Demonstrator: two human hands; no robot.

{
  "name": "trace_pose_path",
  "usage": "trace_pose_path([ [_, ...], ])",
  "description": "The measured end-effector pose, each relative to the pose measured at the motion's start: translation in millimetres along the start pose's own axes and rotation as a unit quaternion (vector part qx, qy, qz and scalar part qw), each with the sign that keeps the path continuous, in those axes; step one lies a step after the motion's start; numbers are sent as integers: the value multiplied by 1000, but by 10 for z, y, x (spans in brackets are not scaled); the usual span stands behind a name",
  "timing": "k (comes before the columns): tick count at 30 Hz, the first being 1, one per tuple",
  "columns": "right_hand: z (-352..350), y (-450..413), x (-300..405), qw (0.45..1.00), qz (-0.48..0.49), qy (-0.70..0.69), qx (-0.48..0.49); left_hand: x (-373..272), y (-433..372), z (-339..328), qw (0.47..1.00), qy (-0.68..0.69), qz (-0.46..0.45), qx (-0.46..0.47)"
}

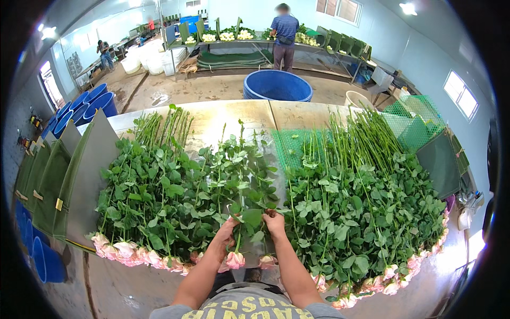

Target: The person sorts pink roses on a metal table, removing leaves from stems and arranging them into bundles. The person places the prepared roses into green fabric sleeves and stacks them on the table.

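Straight before me, my left hand [227, 232] is closed around the stem of a pink rose [235, 260], whose bloom hangs down toward my body. Leaves cover part of its fingers. To the right of it, my right hand [275, 223] has its fingertips pinched together on rose foliage; whether a leaf or a stem is between them I cannot make out. Just below lies another pink rose [267, 262] at the table edge. A thinner row of leafy stems [227, 163] stretches away from both hands.
Dense rose piles lie left [147, 187] and right [358, 207], blooms over the near edge. Green mesh [285, 147] lies on the metal table [223, 107]. Upright dividers [89, 179] stand left. Beyond are a blue tub [277, 85] and a person [284, 36] at another bench.
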State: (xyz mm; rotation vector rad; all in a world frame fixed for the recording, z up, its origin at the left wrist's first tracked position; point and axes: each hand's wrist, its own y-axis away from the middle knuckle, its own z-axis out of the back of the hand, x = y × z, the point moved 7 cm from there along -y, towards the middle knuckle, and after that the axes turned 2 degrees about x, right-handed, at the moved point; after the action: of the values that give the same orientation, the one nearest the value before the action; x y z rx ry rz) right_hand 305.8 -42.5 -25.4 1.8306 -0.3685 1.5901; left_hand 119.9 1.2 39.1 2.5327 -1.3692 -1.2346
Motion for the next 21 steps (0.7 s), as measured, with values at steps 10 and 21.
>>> trace_pose_path([
  [10,25,-31,-177,997,37,-55,26,-120,143,-133,999,11,-42,6],
  [21,17,47,-94,996,16,-89,26,-12,6,-69,999,-36,-37,-1],
])
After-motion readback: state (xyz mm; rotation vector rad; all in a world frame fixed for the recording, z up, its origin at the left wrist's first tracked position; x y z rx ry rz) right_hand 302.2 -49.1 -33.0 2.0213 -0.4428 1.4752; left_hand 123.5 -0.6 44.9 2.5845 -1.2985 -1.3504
